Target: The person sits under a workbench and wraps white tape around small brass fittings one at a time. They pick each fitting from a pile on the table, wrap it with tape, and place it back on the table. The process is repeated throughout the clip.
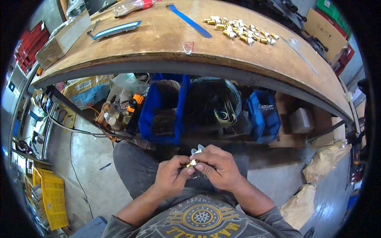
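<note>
**Two bare hands pinch a small brass-and-white fitting above the lap**

We look down at our own hands, which meet low in the middle of the view. The left hand [173, 173] and the right hand [220, 168] both pinch the same small, stubby, brass-and-white fitting [193, 162] between thumbs and forefingers, the thumb tips close together. The piece is so small that fingertips seem the only practical grip; two hands probably steady it better than one. Holding it close to our body, over the dark grey trousers [135, 168], likely gives us a near view of it.

Just beyond the right fingers shows a pale, rounded, thin-edged piece [197, 149]; we cannot tell what it is, or whether the right hand grips it too.

The fitting shows a gold-coloured metal glint and a whitish part, mostly covered by our fingers, so its full shape is hidden. Ahead of the hands and to their right, on the brown wooden workbench [151, 45], lies a loose heap of similar gold-and-white metal fittings [242, 31], perhaps spread there so single ones are easy to pick up. Left of that heap lies a flat blue strip [188, 20]. Below the bench edge, ahead of the hands, stands a deep blue plastic bin [146, 123].
</note>
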The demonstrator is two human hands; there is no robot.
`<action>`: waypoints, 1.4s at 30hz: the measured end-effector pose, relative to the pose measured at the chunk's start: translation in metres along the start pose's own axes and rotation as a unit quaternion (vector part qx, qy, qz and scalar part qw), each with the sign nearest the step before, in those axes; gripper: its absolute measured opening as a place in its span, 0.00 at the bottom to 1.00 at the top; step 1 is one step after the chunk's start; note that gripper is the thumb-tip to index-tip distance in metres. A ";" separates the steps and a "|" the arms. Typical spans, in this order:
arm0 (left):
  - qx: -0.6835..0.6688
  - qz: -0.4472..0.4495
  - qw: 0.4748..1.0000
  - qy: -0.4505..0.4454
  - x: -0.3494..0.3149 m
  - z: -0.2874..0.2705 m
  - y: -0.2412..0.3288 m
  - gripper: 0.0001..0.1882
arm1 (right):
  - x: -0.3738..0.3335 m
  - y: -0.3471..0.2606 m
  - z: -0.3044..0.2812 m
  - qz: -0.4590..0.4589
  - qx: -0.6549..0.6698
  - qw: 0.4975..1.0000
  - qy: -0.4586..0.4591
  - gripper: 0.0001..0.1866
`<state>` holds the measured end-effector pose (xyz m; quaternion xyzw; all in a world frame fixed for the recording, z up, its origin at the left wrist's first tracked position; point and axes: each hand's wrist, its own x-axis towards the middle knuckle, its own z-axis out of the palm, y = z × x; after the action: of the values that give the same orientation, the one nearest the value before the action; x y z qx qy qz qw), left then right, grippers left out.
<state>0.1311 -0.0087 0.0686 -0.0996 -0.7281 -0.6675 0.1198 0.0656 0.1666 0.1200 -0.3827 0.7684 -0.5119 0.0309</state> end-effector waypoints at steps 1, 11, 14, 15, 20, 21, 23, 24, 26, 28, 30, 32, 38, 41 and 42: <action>-0.024 -0.020 0.999 -0.011 -0.001 0.000 -0.002 0.14 | 0.001 0.002 0.000 0.004 0.000 1.000 -0.004 0.11; -0.427 -0.203 0.879 -0.066 0.005 0.020 -0.003 0.18 | -0.008 0.016 -0.008 0.016 0.000 1.000 0.024 0.11; -0.437 -0.213 0.869 -0.092 0.007 0.019 -0.009 0.18 | -0.010 0.017 -0.012 0.008 -0.020 0.999 0.029 0.11; -0.427 -0.213 0.874 -0.088 0.007 0.019 -0.009 0.18 | -0.010 0.018 -0.013 0.004 -0.029 0.999 0.030 0.11; -0.423 -0.234 0.872 -0.080 0.009 0.018 -0.008 0.19 | -0.009 0.016 -0.016 -0.010 -0.076 0.997 0.023 0.10; -0.454 -0.247 0.852 -0.087 0.010 0.018 -0.006 0.19 | -0.009 0.016 -0.017 -0.017 -0.077 0.997 0.023 0.10; -0.513 -0.270 0.808 -0.100 0.012 0.018 -0.002 0.20 | -0.008 0.015 -0.014 -0.019 -0.069 0.997 0.036 0.11; -0.522 -0.286 0.797 -0.101 0.014 0.017 0.000 0.20 | -0.008 0.015 -0.013 -0.019 -0.066 0.997 0.043 0.11; -0.537 -0.315 0.776 -0.104 0.017 0.016 0.004 0.21 | -0.009 0.016 -0.013 -0.024 -0.057 0.997 0.049 0.11; -0.563 -0.314 0.754 -0.124 0.017 0.017 0.000 0.21 | -0.009 0.019 -0.012 -0.037 -0.058 0.996 0.057 0.11; -0.584 -0.320 0.734 -0.132 0.018 0.017 -0.001 0.21 | -0.009 0.022 -0.011 -0.057 -0.068 0.994 0.069 0.11; -0.600 -0.332 0.716 -0.130 0.018 0.018 -0.001 0.21 | -0.008 0.022 -0.014 -0.058 -0.078 0.994 0.059 0.11; -0.666 -0.303 0.656 -0.187 0.014 0.019 -0.019 0.23 | -0.004 0.022 -0.013 -0.049 -0.034 0.997 0.049 0.13; -0.659 -0.291 0.665 -0.199 0.017 0.020 -0.024 0.23 | -0.003 0.022 -0.016 -0.053 -0.062 0.996 0.044 0.13; -0.646 -0.294 0.677 -0.197 0.019 0.020 -0.024 0.23 | -0.003 0.022 -0.018 -0.055 -0.076 0.995 0.041 0.13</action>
<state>0.1050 0.0083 0.0505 -0.0623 -0.1143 -0.9375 -0.3227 0.0476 0.1862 0.1101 -0.4045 0.7834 -0.4682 -0.0587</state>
